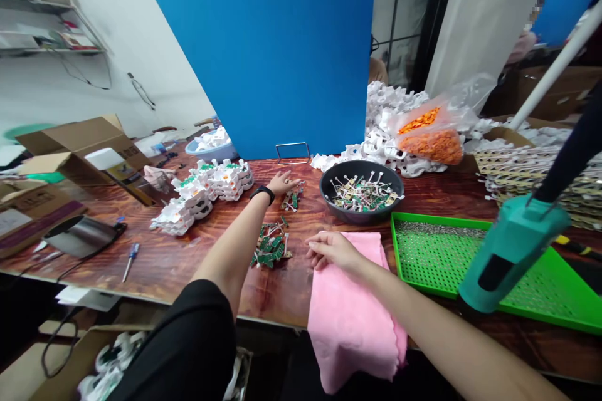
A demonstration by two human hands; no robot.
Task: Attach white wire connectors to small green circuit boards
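Note:
My left hand (pixel 282 183), a dark band at its wrist, reaches forward with fingers apart. It lies at the edge of a small cluster of green circuit boards (pixel 292 199) with white connectors. Nearer to me is a larger heap of circuit boards (pixel 271 245). My right hand (pixel 335 250) rests by the top of a pink cloth (pixel 352 326), which hangs over the table's front edge. Its fingers are loosely bent and apart, with nothing visible in them. A dark bowl (pixel 336 210) beyond it holds wired boards.
Stacked white plastic housings (pixel 207 191) stand left, near a screwdriver (pixel 132 260). On the right are a green tray (pixel 423 282) of small metal parts and a hanging teal power screwdriver (pixel 512 250). A blue panel (pixel 273 56) rises behind, beside a bag of orange parts (pixel 427 144).

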